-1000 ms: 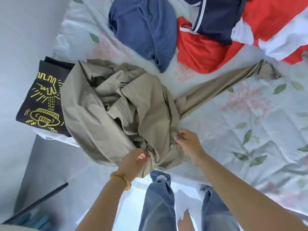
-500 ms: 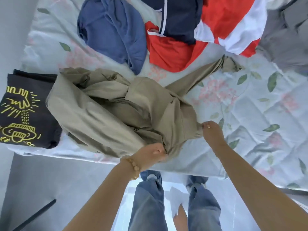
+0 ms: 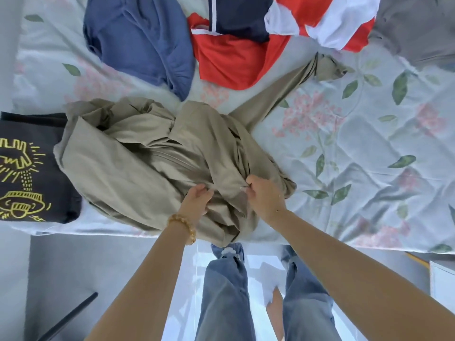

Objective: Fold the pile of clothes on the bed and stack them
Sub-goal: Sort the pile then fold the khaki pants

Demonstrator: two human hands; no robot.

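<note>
A crumpled khaki garment (image 3: 138, 166) lies bunched at the bed's near edge, one long leg or sleeve (image 3: 283, 94) stretched toward the far right. My left hand (image 3: 197, 200) grips a fold of its cloth near the front. A hand's width to the right, my right hand (image 3: 264, 195) pinches another fold of the same garment. A folded black shirt with a yellow print (image 3: 27, 168) sits flat at the left, partly under the khaki cloth. Behind lie a blue garment (image 3: 140, 38), a red, navy and white one (image 3: 236, 45) and a grey one (image 3: 418, 28), all unfolded.
The floral quilt (image 3: 369, 148) covers the bed, with bare quilt to the right of the khaki garment. The bed's near edge runs across just past my wrists. My legs in jeans (image 3: 226, 291) stand on the pale floor. A dark rod (image 3: 71, 316) lies on the floor at left.
My right hand has come back left from the quilt and taken a fold of the khaki cloth. My left hand has shifted up onto the bunched cloth. The view has swung right.
</note>
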